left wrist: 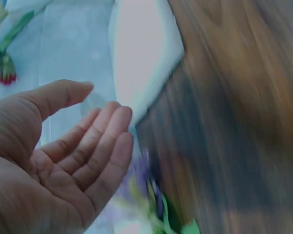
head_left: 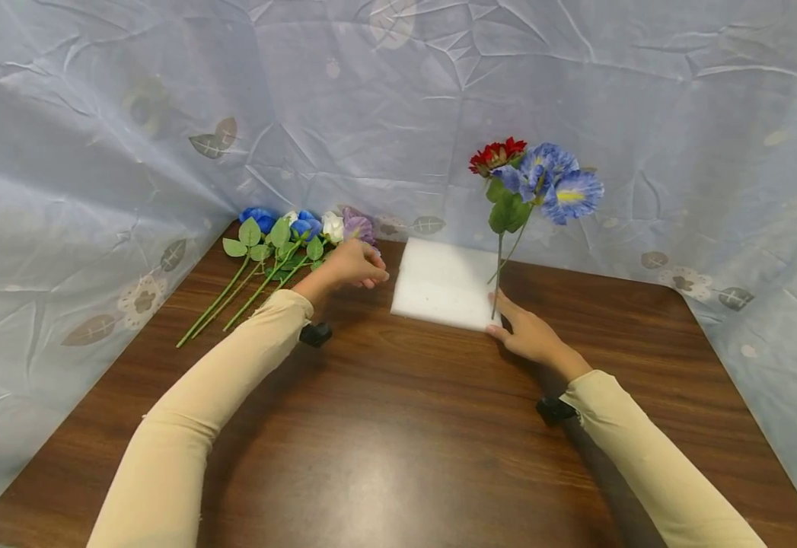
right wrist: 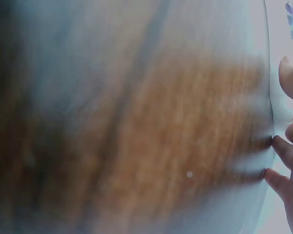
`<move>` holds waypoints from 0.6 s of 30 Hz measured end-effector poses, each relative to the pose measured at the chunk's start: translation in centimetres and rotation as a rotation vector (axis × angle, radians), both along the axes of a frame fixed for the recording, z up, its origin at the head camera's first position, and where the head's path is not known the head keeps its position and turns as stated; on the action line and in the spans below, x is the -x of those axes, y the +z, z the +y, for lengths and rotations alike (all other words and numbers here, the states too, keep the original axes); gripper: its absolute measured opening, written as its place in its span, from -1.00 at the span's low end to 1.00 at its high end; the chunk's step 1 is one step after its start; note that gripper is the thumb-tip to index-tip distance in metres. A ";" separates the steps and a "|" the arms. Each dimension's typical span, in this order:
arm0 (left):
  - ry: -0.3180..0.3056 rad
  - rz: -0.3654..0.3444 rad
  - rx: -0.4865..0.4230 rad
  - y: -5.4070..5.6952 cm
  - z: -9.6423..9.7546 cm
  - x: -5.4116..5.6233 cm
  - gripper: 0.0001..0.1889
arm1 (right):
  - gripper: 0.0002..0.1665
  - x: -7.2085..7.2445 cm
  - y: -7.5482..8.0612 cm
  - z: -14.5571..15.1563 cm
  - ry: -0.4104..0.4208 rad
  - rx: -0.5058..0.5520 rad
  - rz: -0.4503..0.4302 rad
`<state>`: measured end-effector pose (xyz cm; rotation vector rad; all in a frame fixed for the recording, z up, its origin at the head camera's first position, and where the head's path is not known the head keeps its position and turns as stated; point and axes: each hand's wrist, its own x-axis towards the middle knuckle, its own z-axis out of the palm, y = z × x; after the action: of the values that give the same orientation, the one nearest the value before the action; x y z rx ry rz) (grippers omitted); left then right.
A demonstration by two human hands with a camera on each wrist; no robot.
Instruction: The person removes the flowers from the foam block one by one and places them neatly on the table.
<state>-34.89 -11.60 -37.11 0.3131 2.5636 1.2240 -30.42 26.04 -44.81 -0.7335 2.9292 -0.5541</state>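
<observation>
My left hand (head_left: 350,266) hovers beside a lilac flower (head_left: 358,227) at the right end of a row of artificial flowers. In the left wrist view its fingers are loosely bent, the thumb stands apart and nothing lies in the palm. A white foam block (head_left: 439,283) lies flat to its right. My right hand (head_left: 528,333) holds the block's right front corner between thumb and fingers. A red flower (head_left: 497,157) and a blue iris-like flower (head_left: 554,183) stand upright on the block's right side, their thin stems crossing. Where the stems meet the foam is partly hidden by my fingers.
Blue roses (head_left: 257,220) and white roses (head_left: 333,227) lie at the back left, their green stems (head_left: 215,306) pointing toward the near left. The brown wooden table (head_left: 398,426) has rounded corners. A pale printed curtain (head_left: 371,99) hangs behind it and along both sides.
</observation>
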 end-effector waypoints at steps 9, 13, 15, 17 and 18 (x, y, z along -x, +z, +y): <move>-0.105 -0.019 -0.176 -0.9 6.7 0.1 -0.70 | -0.13 -0.1 0.1 0.0 -0.001 0.003 -0.010; -0.121 -0.034 -0.252 -1.6 9.2 0.2 -0.67 | -0.14 -0.1 0.1 0.0 -0.005 0.007 -0.006; -0.123 -0.055 -0.288 -1.9 10.3 0.1 -0.65 | -0.14 -0.1 0.1 0.0 -0.008 0.011 -0.002; -0.125 -0.074 -0.311 -2.2 11.4 0.1 -0.64 | -0.13 -0.1 0.1 -0.1 -0.005 0.013 0.007; -0.130 -0.086 -0.323 -2.3 11.9 0.0 -0.63 | -0.13 -0.1 0.0 -0.1 -0.003 0.014 0.012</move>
<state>-34.93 0.29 -39.38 0.4751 2.2312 1.5636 -30.33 25.96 -44.76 -0.7360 2.9407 -0.5727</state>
